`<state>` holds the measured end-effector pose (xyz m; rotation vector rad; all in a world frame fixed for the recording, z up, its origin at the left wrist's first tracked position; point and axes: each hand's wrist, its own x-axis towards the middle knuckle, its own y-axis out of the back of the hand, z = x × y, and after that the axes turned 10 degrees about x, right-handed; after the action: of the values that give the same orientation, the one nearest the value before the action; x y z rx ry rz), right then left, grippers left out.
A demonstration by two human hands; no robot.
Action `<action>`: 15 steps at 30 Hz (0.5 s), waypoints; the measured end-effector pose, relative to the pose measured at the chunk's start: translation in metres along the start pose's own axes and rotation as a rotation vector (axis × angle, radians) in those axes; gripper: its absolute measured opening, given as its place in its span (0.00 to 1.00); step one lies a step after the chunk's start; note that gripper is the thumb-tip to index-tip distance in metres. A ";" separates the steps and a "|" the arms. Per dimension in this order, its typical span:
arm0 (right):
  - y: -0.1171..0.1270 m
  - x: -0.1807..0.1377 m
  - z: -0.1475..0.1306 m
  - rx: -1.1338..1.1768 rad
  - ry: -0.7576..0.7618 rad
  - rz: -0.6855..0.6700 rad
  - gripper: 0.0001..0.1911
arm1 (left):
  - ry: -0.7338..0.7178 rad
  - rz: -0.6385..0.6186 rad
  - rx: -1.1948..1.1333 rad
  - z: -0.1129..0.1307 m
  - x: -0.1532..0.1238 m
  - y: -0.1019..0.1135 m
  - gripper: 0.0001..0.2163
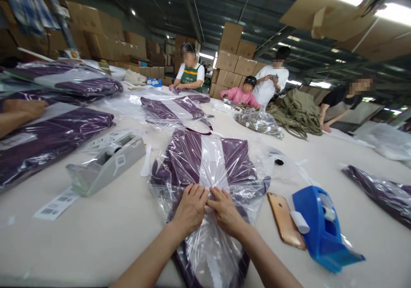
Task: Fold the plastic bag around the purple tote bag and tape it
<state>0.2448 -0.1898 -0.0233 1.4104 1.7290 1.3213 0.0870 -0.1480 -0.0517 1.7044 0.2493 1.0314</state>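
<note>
- Both bare forearms come in from the bottom edge of the frame and converge toward the lower centre.
- The left forearm rises from the lower left at a slant, bare to the wrist.
- The left hand (190,208) lies palm down, back of the hand up, fingers bent forward and kept close together, tips pressed down.
- The right forearm enters from the lower right and angles up and leftward.
- The right hand (225,211) is also palm down, fingers curled, thumb side turned toward the other hand.
- The two hands sit just beside each other, their fingertips meeting at the frame's lower middle.
</note>
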 end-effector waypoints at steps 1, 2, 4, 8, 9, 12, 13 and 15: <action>0.005 -0.005 -0.002 0.027 0.008 0.060 0.25 | -0.002 -0.017 0.006 -0.001 0.000 0.001 0.17; 0.011 -0.012 -0.005 0.059 0.005 0.155 0.22 | -0.004 -0.032 0.009 -0.001 0.001 0.003 0.17; 0.019 -0.034 -0.016 0.127 -0.046 0.358 0.14 | -0.009 -0.058 0.008 -0.002 0.001 0.005 0.17; 0.012 -0.090 -0.048 0.185 -0.197 0.453 0.10 | -0.014 -0.075 0.000 -0.002 0.003 0.008 0.15; 0.005 -0.102 -0.055 0.169 -0.212 0.459 0.11 | -0.012 -0.075 -0.003 -0.002 0.003 0.008 0.14; -0.021 -0.122 -0.070 0.092 -0.242 0.550 0.14 | -0.013 -0.072 -0.020 -0.003 0.006 0.008 0.14; -0.027 -0.123 -0.073 0.071 -0.259 0.583 0.14 | -0.021 -0.071 -0.028 -0.005 0.007 0.010 0.15; -0.034 -0.120 -0.077 0.056 -0.294 0.625 0.14 | -0.033 -0.059 -0.038 -0.008 0.007 0.016 0.17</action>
<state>0.2011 -0.3277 -0.0451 2.1649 1.1790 1.2728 0.0806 -0.1451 -0.0339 1.6690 0.2556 0.9585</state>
